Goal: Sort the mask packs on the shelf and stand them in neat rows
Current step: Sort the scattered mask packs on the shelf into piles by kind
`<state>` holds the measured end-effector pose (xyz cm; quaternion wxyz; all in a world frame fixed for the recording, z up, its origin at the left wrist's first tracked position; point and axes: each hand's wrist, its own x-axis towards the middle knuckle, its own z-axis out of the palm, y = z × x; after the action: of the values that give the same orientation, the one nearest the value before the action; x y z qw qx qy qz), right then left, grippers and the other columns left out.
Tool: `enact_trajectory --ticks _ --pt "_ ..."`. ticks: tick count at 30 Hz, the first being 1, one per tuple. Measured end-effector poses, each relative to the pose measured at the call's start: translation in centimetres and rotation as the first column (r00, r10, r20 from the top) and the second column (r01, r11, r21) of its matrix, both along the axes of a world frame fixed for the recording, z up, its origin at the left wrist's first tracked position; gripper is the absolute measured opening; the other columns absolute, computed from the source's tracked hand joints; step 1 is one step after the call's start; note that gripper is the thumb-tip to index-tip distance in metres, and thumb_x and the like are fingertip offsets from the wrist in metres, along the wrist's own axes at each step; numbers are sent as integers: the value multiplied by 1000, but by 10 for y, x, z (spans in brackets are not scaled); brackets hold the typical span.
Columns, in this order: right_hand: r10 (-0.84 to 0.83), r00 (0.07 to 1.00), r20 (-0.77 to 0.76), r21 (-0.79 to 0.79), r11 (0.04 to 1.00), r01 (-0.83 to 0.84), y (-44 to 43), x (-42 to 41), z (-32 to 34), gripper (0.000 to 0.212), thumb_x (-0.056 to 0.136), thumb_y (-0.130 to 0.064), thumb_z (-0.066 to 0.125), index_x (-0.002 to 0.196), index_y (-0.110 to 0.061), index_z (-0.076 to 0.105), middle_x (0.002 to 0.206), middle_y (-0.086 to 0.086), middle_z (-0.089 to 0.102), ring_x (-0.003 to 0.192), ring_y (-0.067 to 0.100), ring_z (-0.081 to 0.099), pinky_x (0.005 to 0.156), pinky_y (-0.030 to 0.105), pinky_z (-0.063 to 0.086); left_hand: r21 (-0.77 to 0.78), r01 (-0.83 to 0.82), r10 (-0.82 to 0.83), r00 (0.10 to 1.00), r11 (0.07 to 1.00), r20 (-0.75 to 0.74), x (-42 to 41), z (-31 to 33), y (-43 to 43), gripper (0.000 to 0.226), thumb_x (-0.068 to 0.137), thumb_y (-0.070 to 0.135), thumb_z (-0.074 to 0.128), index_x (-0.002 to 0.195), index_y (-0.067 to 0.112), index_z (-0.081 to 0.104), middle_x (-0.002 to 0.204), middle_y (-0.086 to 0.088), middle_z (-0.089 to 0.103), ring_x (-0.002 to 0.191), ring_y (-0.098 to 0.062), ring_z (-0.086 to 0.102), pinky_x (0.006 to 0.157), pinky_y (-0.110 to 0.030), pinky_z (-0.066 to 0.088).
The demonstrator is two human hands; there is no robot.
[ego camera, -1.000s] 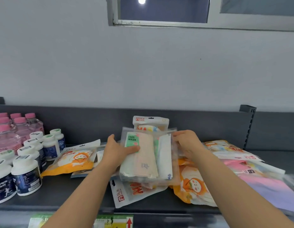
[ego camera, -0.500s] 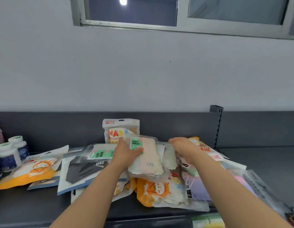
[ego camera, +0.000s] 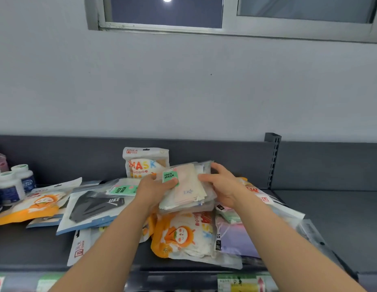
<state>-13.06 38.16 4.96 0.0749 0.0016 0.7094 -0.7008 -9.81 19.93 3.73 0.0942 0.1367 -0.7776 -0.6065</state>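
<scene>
While I hold a stack (ego camera: pixel 189 192) of clear packs above the heap, I judge the step in hand to be gathering like with like, squaring this bundle before it goes upright. My left hand (ego camera: pixel 155 189) grips the stack's left edge, thumb pressed on the green label and fingers underneath. My right hand (ego camera: pixel 224 186) clasps the right edge, thumb on top and forefinger along the far side. The stack is raised and tilted toward me between both hands, over the packs lying flat on the shelf (ego camera: pixel 331 218).

Next, I think, comes tapping the edges flush and standing the bundle against the shelf's back, beside the one standing pack (ego camera: pixel 145 163) just beyond my left hand. The slick sleeves could fan out, so the grip must be even on both sides.

The stack's green label says "FACE MASK". A green-label pack (ego camera: pixel 122 188) with the same words lies just left of my left hand. The standing pack reads "MASK" in coloured letters under a red logo. Left of my left forearm, a black pack (ego camera: pixel 95 205) shows "UKE". Below my wrists an orange pack (ego camera: pixel 183 234) has a cartoon face, but I cannot read its writing.
</scene>
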Motion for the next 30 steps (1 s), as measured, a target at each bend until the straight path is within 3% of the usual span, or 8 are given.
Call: enact_trajectory --ticks 6,11,15,17,21,23,25,30 --pt "63 986 -153 215 976 -29 39 18 16 80 82 -7 73 148 -27 32 125 7 60 87 21 67 64 30 53 136 4 3 998 991 -56 21 6 25 73 66 32 88 126 8 55 123 -5 66 99 -20 66 84 -36 56" --pt "139 979 -147 466 883 -56 84 44 7 16 82 -11 72 97 -6 72 87 6 75 72 18 65 70 34 56 101 34 -27 997 994 -69 44 -12 66 45 71 22 86 104 10 58 99 -4 72 84 -19 71 67 -33 59" --pt "127 980 -150 473 880 -41 112 59 -7 29 81 -14 74 106 0 68 106 21 71 79 22 62 72 34 48 -21 -18 16 998 1000 -56 55 -33 94 45 67 34 88 97 19 57 107 -3 68 92 -18 67 74 -37 59" --pt "115 986 -121 540 841 -32 121 68 -14 25 83 -19 74 99 -1 67 96 16 71 73 18 55 66 30 43 -56 -22 21 999 998 -28 61 -37 106 50 65 36 89 92 23 49 110 -2 63 98 -21 64 82 -39 57" --pt "52 991 -121 593 804 31 133 85 -24 28 86 -23 70 67 -14 51 66 4 48 56 15 42 57 27 35 -64 66 -67 998 996 -14 67 -44 123 65 68 23 88 114 13 44 104 1 63 89 -15 64 64 -25 53" --pt "-49 981 -186 598 786 153 141 90 -26 16 88 -30 66 94 -15 66 92 11 62 87 24 60 78 36 46 -113 65 -69 997 991 -27 69 -49 127 74 65 30 89 124 11 48 110 0 66 90 -14 66 61 -23 54" --pt "-190 970 -150 677 696 241 155 94 -29 43 88 -42 60 128 -24 57 131 14 52 122 34 48 100 39 41 -144 22 -28 999 989 -39 73 -53 132 76 70 30 86 128 8 42 117 -2 63 98 -20 66 74 -33 58" --pt "-230 973 19 374 904 207 170 106 -43 49 94 -32 58 138 -12 50 139 9 53 121 29 54 99 35 46 -141 34 -36 999 989 -12 85 -46 148 75 81 21 78 132 4 25 125 -12 60 110 -30 62 76 -31 49"
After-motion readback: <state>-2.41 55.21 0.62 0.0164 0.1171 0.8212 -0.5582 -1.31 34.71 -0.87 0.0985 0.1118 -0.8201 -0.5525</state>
